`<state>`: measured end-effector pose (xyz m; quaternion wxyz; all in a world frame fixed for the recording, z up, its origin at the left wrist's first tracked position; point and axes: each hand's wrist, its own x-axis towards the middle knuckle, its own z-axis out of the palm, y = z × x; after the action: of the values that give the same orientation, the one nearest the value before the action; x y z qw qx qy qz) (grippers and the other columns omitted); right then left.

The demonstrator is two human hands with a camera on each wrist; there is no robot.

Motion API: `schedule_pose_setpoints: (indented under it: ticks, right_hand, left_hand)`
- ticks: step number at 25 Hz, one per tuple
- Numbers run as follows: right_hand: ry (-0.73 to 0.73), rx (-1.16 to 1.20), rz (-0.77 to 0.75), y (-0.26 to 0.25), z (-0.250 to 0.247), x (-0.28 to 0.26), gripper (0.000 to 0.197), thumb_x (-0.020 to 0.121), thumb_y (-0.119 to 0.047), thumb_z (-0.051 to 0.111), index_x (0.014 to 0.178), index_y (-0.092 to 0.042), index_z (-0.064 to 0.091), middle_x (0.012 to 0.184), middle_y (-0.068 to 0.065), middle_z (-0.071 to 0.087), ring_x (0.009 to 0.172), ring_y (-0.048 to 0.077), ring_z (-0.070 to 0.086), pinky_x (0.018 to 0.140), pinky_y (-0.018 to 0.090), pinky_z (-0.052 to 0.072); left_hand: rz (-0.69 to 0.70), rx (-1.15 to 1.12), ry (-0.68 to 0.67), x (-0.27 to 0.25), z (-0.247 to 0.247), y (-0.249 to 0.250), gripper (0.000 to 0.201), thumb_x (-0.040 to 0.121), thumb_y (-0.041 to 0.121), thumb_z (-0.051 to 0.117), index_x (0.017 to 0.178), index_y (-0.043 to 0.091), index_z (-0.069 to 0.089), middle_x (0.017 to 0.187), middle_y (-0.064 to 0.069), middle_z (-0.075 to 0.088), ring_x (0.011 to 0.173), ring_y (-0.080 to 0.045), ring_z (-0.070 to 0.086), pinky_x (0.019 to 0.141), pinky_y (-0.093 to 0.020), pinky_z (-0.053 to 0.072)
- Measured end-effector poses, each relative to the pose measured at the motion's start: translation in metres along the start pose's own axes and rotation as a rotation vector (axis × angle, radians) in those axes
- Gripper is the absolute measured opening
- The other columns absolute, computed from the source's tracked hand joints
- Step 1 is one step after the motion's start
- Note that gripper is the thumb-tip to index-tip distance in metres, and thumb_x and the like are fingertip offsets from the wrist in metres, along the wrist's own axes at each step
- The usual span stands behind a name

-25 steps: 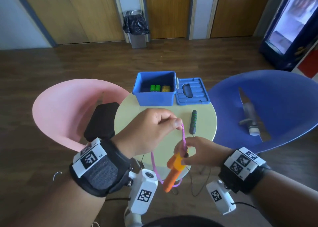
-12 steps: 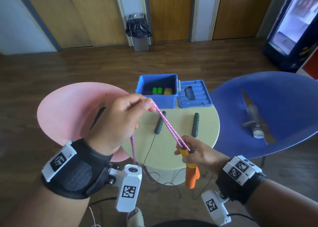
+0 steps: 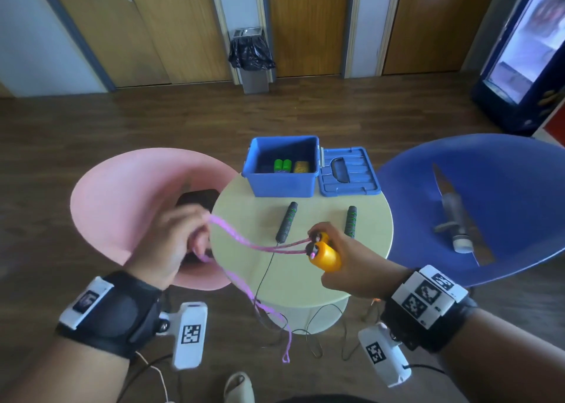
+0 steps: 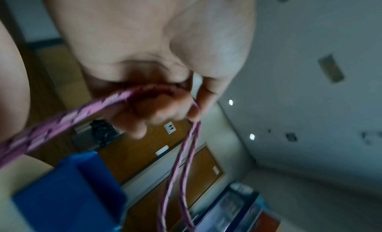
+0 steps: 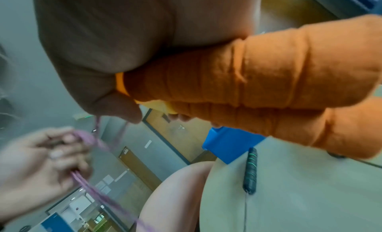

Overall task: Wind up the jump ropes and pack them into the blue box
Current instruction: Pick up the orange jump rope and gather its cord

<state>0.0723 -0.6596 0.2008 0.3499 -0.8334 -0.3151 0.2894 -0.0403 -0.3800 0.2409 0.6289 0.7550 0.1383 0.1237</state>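
Pink braided jump rope (image 3: 244,243) runs in two strands leftward from the pair of orange foam handles (image 3: 325,254) gripped in the right hand (image 3: 345,265) to the left hand (image 3: 177,243), whose curled fingers hold its loop; slack hangs below. Beyond both hands, nearer the right one, the open blue plastic box (image 3: 282,182) stands across the round pale table (image 3: 373,237).

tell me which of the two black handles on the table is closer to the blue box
The left black handle: its far end lies nearer the blue box than that of the right black handle, which sits below the lid.
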Motion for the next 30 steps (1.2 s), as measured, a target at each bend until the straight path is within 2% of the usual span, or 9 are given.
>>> schedule_pose_setpoints:
  ticks: [3, 4, 6, 10, 15, 18, 22, 26, 30]
  right_hand:
    - [0.029, -0.168, -0.131, -0.02, -0.004, 0.002, 0.072, 0.074, -0.017, 0.072, 0.132, -0.035, 0.033, 0.115, -0.009, 0.048, 0.088, 0.01, 0.05, 0.067, 0.022, 0.04]
    - [0.029, -0.234, -0.171, -0.029, -0.004, 0.003, 0.073, 0.074, -0.018, 0.071, 0.133, -0.033, 0.033, 0.118, -0.008, 0.047, 0.093, 0.012, 0.048, 0.071, 0.024, 0.039]
    - [0.031, -0.333, -0.258, -0.043, 0.001, 0.007, 0.073, 0.073, -0.022, 0.07, 0.135, -0.03, 0.033, 0.124, -0.007, 0.048, 0.105, 0.017, 0.048, 0.081, 0.029, 0.039]
    - [0.099, -0.493, -0.325, -0.056, 0.011, 0.017, 0.081, 0.073, -0.028, 0.063, 0.143, -0.027, 0.023, 0.132, -0.004, 0.045, 0.122, 0.021, 0.045, 0.102, 0.039, 0.041]
    - [0.148, -0.632, -0.251, -0.058, 0.004, 0.021, 0.095, 0.077, -0.025, 0.061, 0.153, -0.021, 0.005, 0.14, 0.002, 0.042, 0.129, 0.024, 0.044, 0.106, 0.038, 0.037]
    - [0.168, -0.618, -0.223, -0.06, 0.008, 0.023, 0.1, 0.078, -0.025, 0.062, 0.155, -0.02, -0.001, 0.136, 0.004, 0.045, 0.125, 0.027, 0.048, 0.104, 0.04, 0.038]
    - [0.219, -0.502, -0.209, -0.064, 0.008, 0.024, 0.099, 0.075, -0.035, 0.064, 0.154, -0.023, 0.006, 0.13, 0.004, 0.044, 0.12, 0.027, 0.048, 0.1, 0.041, 0.043]
    - [0.308, -0.693, -0.128, -0.063, 0.005, 0.02, 0.087, 0.071, -0.06, 0.058, 0.144, -0.025, 0.025, 0.117, -0.002, 0.059, 0.105, 0.026, 0.059, 0.091, 0.043, 0.045]
    - [0.308, -0.692, -0.201, -0.063, 0.001, 0.019, 0.07, 0.072, -0.061, 0.059, 0.131, -0.03, 0.037, 0.107, -0.008, 0.06, 0.095, 0.021, 0.06, 0.084, 0.04, 0.048]
  left_hand:
    - [-0.281, 0.161, -0.378, -0.013, 0.014, -0.026, 0.088, 0.054, 0.075, 0.078, 0.105, 0.004, 0.066, 0.075, -0.015, 0.067, 0.062, -0.03, 0.059, 0.058, -0.033, 0.052]
    - [-0.322, 0.156, -0.469, -0.016, 0.025, -0.027, 0.095, 0.054, 0.08, 0.075, 0.121, 0.013, 0.061, 0.087, -0.01, 0.07, 0.068, -0.033, 0.064, 0.061, -0.03, 0.053]
    - [-0.265, 0.096, -0.557, -0.017, 0.048, -0.024, 0.09, 0.063, 0.081, 0.067, 0.133, 0.027, 0.051, 0.099, -0.004, 0.069, 0.083, -0.031, 0.07, 0.072, -0.033, 0.053]
    - [-0.209, -0.073, -0.344, -0.012, 0.088, -0.003, 0.06, 0.072, 0.063, 0.061, 0.115, 0.021, 0.06, 0.094, -0.008, 0.065, 0.077, -0.021, 0.064, 0.065, -0.036, 0.05]
    - [-0.219, 0.026, -0.217, -0.013, 0.094, 0.0, 0.036, 0.084, 0.058, 0.051, 0.081, 0.025, 0.063, 0.065, -0.011, 0.06, 0.058, -0.026, 0.059, 0.064, -0.037, 0.046]
    - [-0.223, 0.011, -0.113, -0.01, 0.101, 0.004, 0.034, 0.083, 0.047, 0.05, 0.092, 0.017, 0.064, 0.068, -0.007, 0.06, 0.054, -0.024, 0.057, 0.059, -0.036, 0.045]
    - [-0.169, 0.058, 0.073, -0.001, 0.105, 0.002, 0.027, 0.078, 0.032, 0.041, 0.086, 0.012, 0.056, 0.068, -0.01, 0.058, 0.052, -0.028, 0.055, 0.049, -0.035, 0.042]
    - [-0.173, 0.063, 0.111, -0.002, 0.101, 0.007, 0.03, 0.077, 0.037, 0.039, 0.091, 0.015, 0.055, 0.081, -0.009, 0.061, 0.063, -0.027, 0.06, 0.046, -0.031, 0.044]
    - [-0.22, -0.047, 0.145, -0.002, 0.102, 0.005, 0.029, 0.076, 0.041, 0.039, 0.088, 0.017, 0.053, 0.086, -0.011, 0.058, 0.066, -0.025, 0.057, 0.048, -0.03, 0.042]
